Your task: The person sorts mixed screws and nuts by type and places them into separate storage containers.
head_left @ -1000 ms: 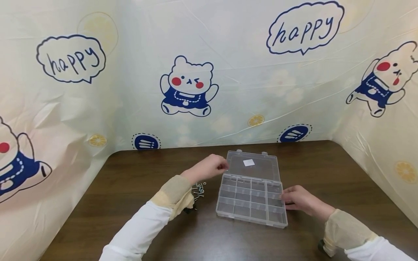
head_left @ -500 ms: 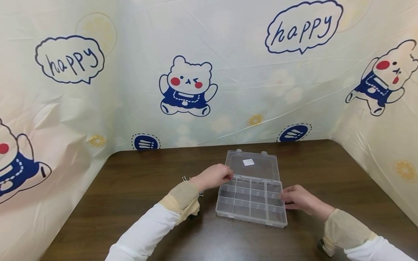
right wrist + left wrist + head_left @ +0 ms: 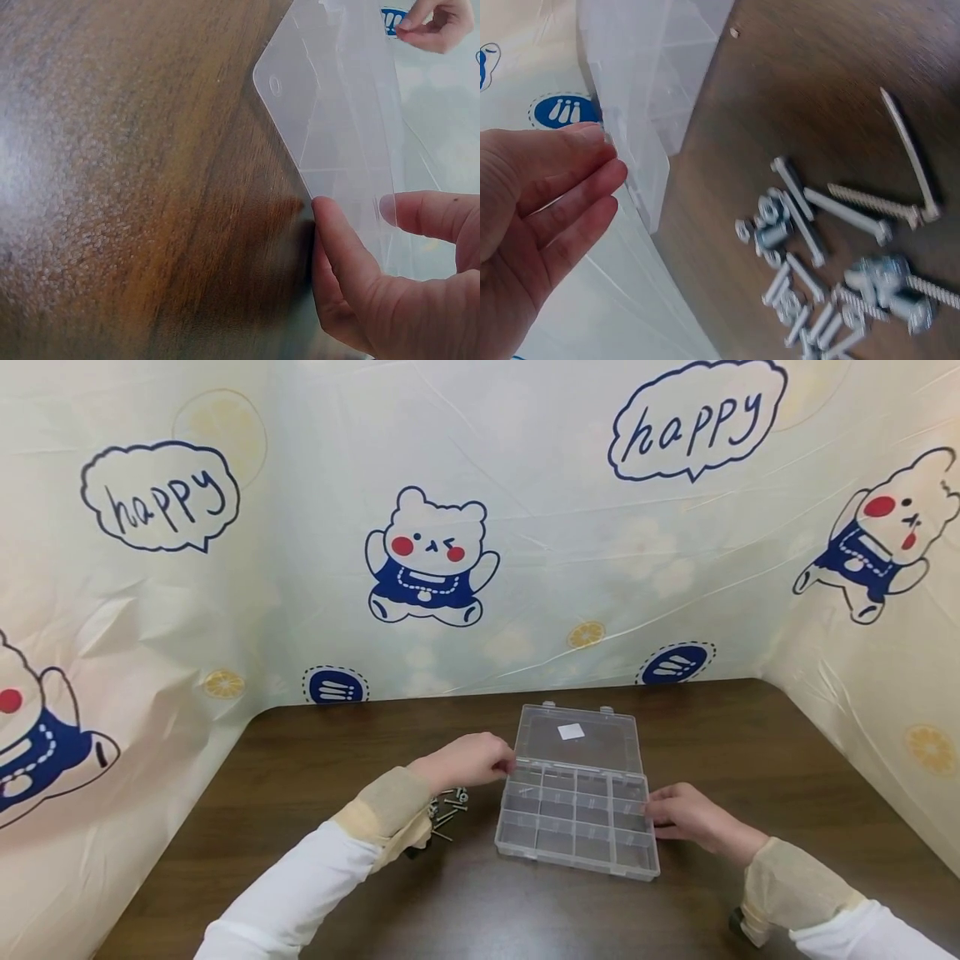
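Observation:
A clear plastic organizer box (image 3: 576,857) with several empty compartments lies on the dark wooden table (image 3: 315,752). Its lid (image 3: 600,752) lies open behind it and carries a white sticker (image 3: 571,732). My left hand (image 3: 468,760) is at the box's back left corner. In the left wrist view its fingers (image 3: 570,195) are nearly straight, tips against the clear box wall (image 3: 641,161), with nothing seen in them. My right hand (image 3: 682,814) pinches the box's right wall between thumb (image 3: 341,247) and forefinger. A pile of screws (image 3: 448,803) and bolts (image 3: 832,262) lies just left of the box.
A printed plastic backdrop (image 3: 427,552) closes in the table at the back and on both sides. Bare tabletop (image 3: 135,187) stretches to the right of the box and along the front edge.
My left hand moved from the lid's edge over the box's back left compartments, then drew back to the box's left corner, uncovering the screws. The right hand and box stayed put.

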Demonstrator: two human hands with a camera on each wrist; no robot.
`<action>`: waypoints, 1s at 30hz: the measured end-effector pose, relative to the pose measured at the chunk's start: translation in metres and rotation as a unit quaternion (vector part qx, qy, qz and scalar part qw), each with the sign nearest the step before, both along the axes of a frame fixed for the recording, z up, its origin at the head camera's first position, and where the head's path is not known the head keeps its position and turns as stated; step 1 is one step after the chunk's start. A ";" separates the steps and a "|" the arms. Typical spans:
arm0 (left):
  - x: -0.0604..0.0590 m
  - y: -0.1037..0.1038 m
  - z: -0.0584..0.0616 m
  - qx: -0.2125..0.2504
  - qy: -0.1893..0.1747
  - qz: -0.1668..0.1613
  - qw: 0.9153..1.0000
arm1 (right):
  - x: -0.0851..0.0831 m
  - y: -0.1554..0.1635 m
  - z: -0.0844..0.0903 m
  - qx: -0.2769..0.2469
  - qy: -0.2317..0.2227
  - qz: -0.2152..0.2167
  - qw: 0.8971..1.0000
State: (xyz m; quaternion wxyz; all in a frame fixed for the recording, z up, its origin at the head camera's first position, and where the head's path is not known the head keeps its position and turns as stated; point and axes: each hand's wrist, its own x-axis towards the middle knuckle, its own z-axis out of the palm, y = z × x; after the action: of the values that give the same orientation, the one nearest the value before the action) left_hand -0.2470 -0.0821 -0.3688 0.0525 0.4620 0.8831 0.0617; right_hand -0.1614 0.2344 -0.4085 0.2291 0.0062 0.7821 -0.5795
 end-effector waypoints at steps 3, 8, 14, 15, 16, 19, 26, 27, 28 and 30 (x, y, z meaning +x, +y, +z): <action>0.001 -0.006 0.003 -0.016 -0.005 0.006 1.000 | 0.000 0.001 0.000 0.001 0.001 0.001 1.000; 0.002 -0.020 0.004 -0.049 -0.018 0.032 0.998 | -0.001 0.001 0.000 0.003 0.000 0.002 1.000; 0.002 -0.038 -0.001 -0.070 -0.031 0.051 0.996 | -0.001 0.000 0.001 0.008 -0.001 -0.002 1.000; 0.001 -0.041 -0.003 -0.070 -0.030 0.053 0.996 | 0.000 0.000 0.001 0.008 -0.001 -0.002 1.000; 0.001 -0.043 -0.003 -0.070 -0.031 0.057 0.995 | 0.000 0.000 0.001 0.008 -0.002 -0.003 1.000; 0.001 -0.050 -0.007 -0.068 -0.022 0.060 0.996 | 0.000 -0.001 0.002 0.009 -0.003 -0.003 1.000; -0.002 -0.063 -0.022 -0.058 -0.015 0.081 0.995 | 0.000 0.000 0.002 0.009 -0.001 0.003 1.000; -0.002 -0.064 -0.023 -0.059 -0.015 0.085 0.995 | 0.001 0.000 0.002 0.007 0.000 0.004 1.000; -0.002 -0.065 -0.025 -0.061 -0.016 0.090 0.994 | 0.001 0.000 0.002 0.007 0.001 0.005 1.000; -0.003 -0.066 -0.028 -0.064 -0.018 0.096 0.993 | 0.001 0.000 0.003 0.008 0.002 0.006 1.000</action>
State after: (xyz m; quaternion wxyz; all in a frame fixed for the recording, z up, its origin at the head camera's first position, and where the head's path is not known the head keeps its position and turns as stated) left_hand -0.2499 -0.1485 -0.3964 0.0915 0.3693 0.9246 0.0186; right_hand -0.1607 0.2347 -0.4058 0.2311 0.0024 0.7870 -0.5720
